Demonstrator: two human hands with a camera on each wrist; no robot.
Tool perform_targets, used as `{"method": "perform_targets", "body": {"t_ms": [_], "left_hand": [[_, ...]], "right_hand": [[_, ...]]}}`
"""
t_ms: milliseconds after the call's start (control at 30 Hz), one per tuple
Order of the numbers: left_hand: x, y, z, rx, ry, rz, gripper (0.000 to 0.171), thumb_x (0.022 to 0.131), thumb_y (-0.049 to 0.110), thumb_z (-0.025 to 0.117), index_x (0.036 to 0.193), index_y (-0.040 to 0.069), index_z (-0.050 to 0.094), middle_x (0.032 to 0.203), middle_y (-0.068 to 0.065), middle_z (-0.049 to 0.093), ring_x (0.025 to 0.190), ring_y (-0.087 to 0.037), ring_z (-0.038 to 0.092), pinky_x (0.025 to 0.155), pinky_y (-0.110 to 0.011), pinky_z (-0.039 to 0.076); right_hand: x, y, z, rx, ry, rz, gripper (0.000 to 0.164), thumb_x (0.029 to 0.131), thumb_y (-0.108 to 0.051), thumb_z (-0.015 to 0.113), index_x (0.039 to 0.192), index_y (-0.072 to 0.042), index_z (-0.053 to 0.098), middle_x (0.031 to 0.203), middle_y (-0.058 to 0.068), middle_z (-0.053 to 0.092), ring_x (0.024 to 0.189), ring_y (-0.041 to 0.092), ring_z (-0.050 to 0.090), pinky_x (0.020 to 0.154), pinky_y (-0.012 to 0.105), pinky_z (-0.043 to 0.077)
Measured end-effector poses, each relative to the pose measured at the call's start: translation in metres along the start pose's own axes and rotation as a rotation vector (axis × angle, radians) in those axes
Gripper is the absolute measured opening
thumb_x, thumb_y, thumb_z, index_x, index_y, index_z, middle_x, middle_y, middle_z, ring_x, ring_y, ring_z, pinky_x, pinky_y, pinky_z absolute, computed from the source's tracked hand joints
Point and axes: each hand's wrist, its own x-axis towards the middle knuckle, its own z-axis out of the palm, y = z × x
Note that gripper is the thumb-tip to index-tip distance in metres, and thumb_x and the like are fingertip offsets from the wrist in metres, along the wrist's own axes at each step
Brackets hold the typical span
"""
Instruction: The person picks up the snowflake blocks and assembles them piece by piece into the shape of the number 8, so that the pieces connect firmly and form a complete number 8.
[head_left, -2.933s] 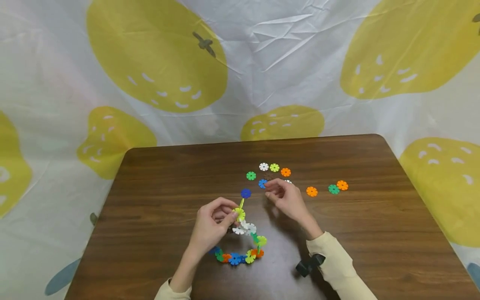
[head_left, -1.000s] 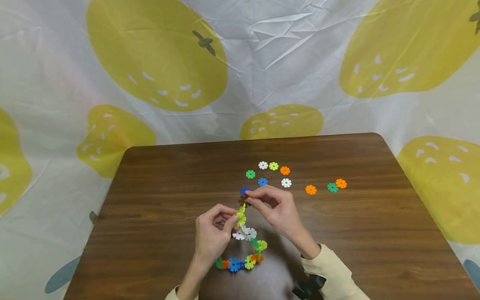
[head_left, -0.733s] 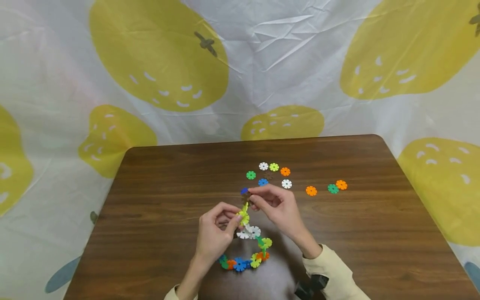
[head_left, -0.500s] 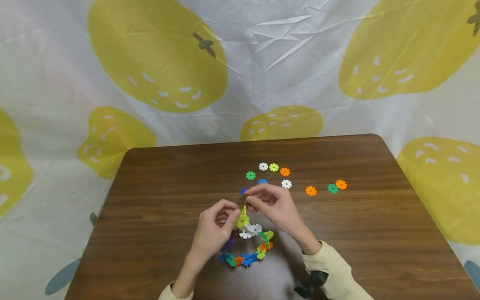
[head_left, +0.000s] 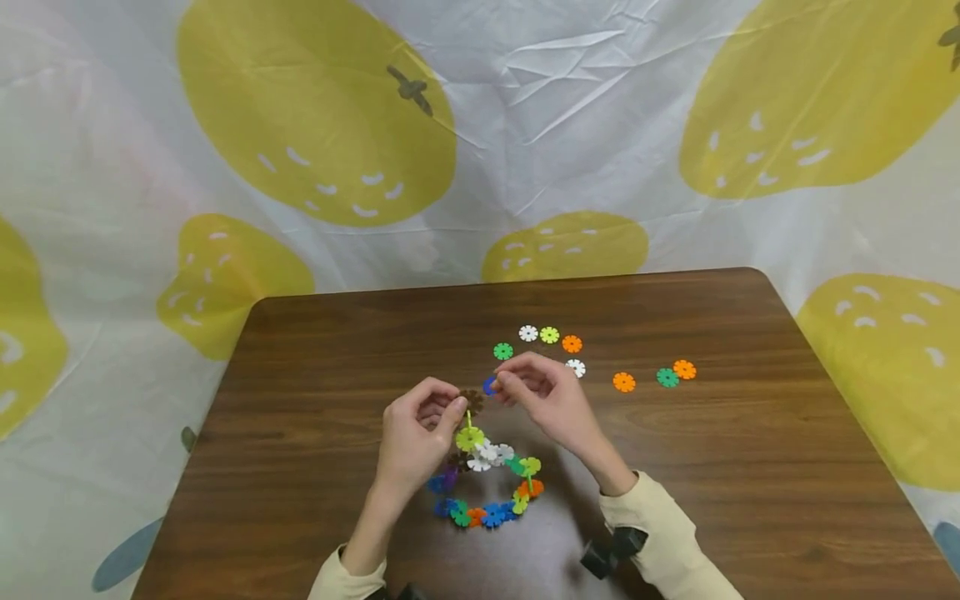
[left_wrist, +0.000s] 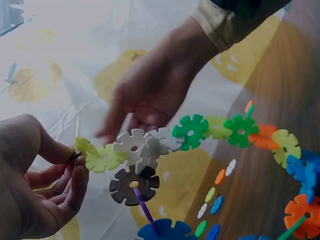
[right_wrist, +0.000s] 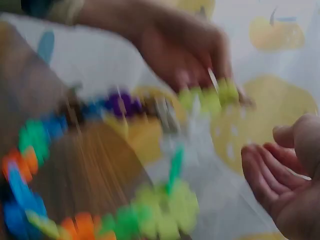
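Note:
My left hand (head_left: 418,433) pinches a brown snowflake disc (head_left: 472,402) between thumb and index finger. This disc sits at the tip of a short branch, joined to the yellow-green discs (head_left: 470,439). Below them hangs a ring of interlocked snowflake discs (head_left: 492,515) in blue, green, orange, purple and white. My right hand (head_left: 547,400) is just right of the brown disc, apart from it, its fingers loosely bent with nothing between them. In the left wrist view, thumb and fingers mostly hide the pinched disc; the right wrist view is blurred.
Loose discs lie on the wooden table (head_left: 337,375) past the right hand: green (head_left: 503,351), white (head_left: 528,333), yellow-green (head_left: 550,335) and several orange ones (head_left: 624,382). A dark blue disc (head_left: 490,385) is partly behind the right fingertips. A fruit-print cloth (head_left: 480,167) hangs behind.
The right hand brought a brown disc to the branch's yellow-green end, then let go and moved slightly right. The left hand shifted its pinch from the yellow-green disc to the brown one.

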Motion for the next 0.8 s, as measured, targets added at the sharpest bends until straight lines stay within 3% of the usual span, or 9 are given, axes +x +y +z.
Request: {"method": "perform_targets", "body": {"t_ms": [67, 167, 233, 333, 433, 633, 800], "left_hand": [[-0.002, -0.002, -0.002, -0.026, 0.02, -0.02, 0.005, 0.091, 0.0, 0.072, 0.093, -0.003, 0.07, 0.078, -0.015, 0.07, 0.064, -0.009, 0.066, 0.061, -0.019, 0.058], [-0.004, -0.004, -0.006, -0.065, 0.038, -0.052, 0.004, 0.091, -0.002, 0.071, 0.094, -0.005, 0.069, 0.078, -0.017, 0.069, 0.063, -0.009, 0.066, 0.061, -0.019, 0.058], [-0.005, -0.004, -0.007, -0.082, 0.049, -0.068, 0.004, 0.091, -0.003, 0.07, 0.094, -0.005, 0.069, 0.078, -0.017, 0.069, 0.063, -0.009, 0.066, 0.06, -0.019, 0.058], [-0.007, -0.005, -0.009, -0.1, 0.062, -0.079, 0.004, 0.092, -0.004, 0.069, 0.095, -0.005, 0.068, 0.079, -0.019, 0.069, 0.064, -0.008, 0.066, 0.061, -0.019, 0.059], [-0.008, -0.006, -0.009, -0.113, 0.07, -0.082, 0.004, 0.092, -0.005, 0.069, 0.095, -0.006, 0.067, 0.08, -0.02, 0.069, 0.064, -0.008, 0.066, 0.062, -0.023, 0.061], [-0.009, -0.005, -0.008, -0.121, 0.071, -0.085, 0.005, 0.092, -0.004, 0.069, 0.096, -0.005, 0.067, 0.08, -0.02, 0.07, 0.064, -0.01, 0.067, 0.063, -0.03, 0.063], [-0.008, -0.001, -0.006, -0.139, 0.066, -0.074, 0.007, 0.09, -0.005, 0.071, 0.096, -0.004, 0.068, 0.078, -0.018, 0.069, 0.063, -0.014, 0.068, 0.06, -0.026, 0.062]], "right_hand": [[0.004, 0.01, -0.011, -0.147, 0.087, 0.025, 0.011, 0.098, -0.007, 0.066, 0.106, -0.001, 0.07, 0.093, 0.019, 0.075, 0.077, 0.016, 0.072, 0.07, 0.028, 0.062], [0.007, 0.033, -0.032, -0.413, 0.199, 0.096, 0.015, 0.093, -0.006, 0.07, 0.108, -0.001, 0.071, 0.095, 0.016, 0.074, 0.082, 0.023, 0.071, 0.073, 0.033, 0.062], [0.007, 0.05, -0.046, -0.584, 0.225, 0.176, 0.023, 0.091, -0.005, 0.071, 0.112, 0.002, 0.069, 0.099, 0.019, 0.07, 0.086, 0.03, 0.068, 0.077, 0.039, 0.059], [0.003, 0.073, -0.06, -0.753, 0.204, 0.282, 0.033, 0.088, -0.007, 0.072, 0.118, 0.007, 0.065, 0.106, 0.025, 0.062, 0.093, 0.038, 0.063, 0.083, 0.05, 0.055], [0.0, 0.088, -0.067, -0.827, 0.185, 0.329, 0.037, 0.088, -0.01, 0.072, 0.12, 0.008, 0.064, 0.109, 0.026, 0.058, 0.096, 0.042, 0.058, 0.085, 0.053, 0.051], [0.002, 0.098, -0.069, -0.846, 0.183, 0.32, 0.029, 0.085, -0.007, 0.074, 0.109, 0.007, 0.065, 0.108, 0.024, 0.056, 0.096, 0.042, 0.059, 0.087, 0.054, 0.052], [0.004, 0.097, -0.071, -0.832, 0.167, 0.287, 0.024, 0.082, -0.003, 0.075, 0.1, -0.001, 0.06, 0.093, 0.017, 0.064, 0.083, 0.034, 0.06, 0.074, 0.045, 0.051]]}}
